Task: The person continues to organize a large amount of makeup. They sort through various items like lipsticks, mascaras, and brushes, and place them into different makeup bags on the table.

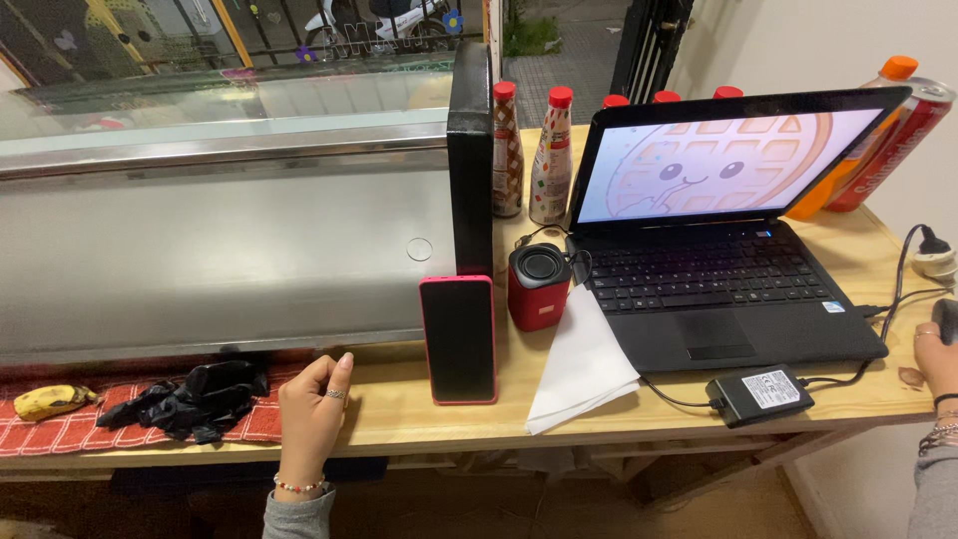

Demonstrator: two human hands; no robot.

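Observation:
My left hand [311, 411] rests on the front edge of the wooden counter [399, 411], fingers loosely curled, holding nothing, beside black gloves [190, 397] on a red cloth [70, 427]. A red-cased phone [458, 339] leans upright just to its right. At the far right edge my right hand [938, 357] lies over a dark computer mouse [946, 317]. An open black laptop [714, 289] with a cartoon waffle on its screen sits between the hands.
A small red speaker [539, 286], a white paper [581, 364] and a black power adapter [759, 392] lie near the laptop. Red-capped sauce bottles [550, 155] stand behind. A steel and glass display case [220, 250] fills the left. A banana [48, 400] lies far left.

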